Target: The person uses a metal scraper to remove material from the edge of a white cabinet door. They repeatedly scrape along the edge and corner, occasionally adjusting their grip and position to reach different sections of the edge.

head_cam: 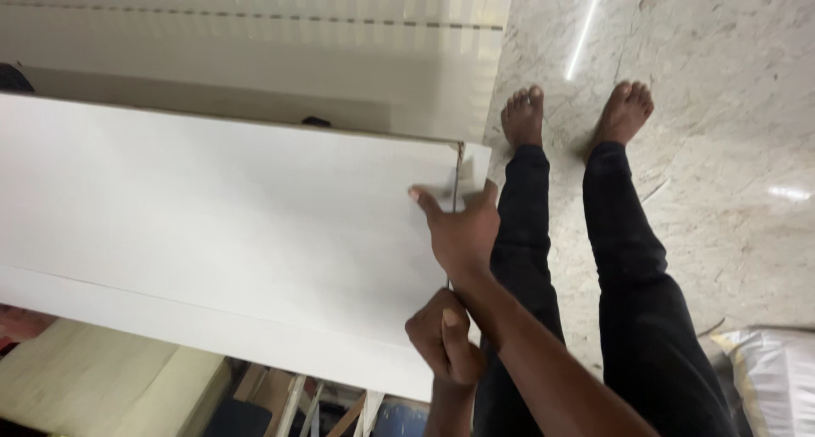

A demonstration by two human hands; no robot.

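Note:
A large white panel [212, 225] lies across the left and middle of the view, its right end near my legs. My right hand [463, 229] grips that right end, thumb flat on the white face and fingers wrapped over the edge. A thin dark edge line [457, 174] runs down the panel's end under this hand. Lower on the same end, my left hand [446, 339] is closed in a fist against the edge, thumb on top. What lies inside the fist is hidden.
My bare feet [577, 114] and legs in black trousers stand on a pale marble floor [730, 106] to the right. Another white board [255, 46] lies beyond the panel. A light wooden board [85, 377] and wood scraps [289, 399] sit below; a white sack [777, 377] is at the lower right.

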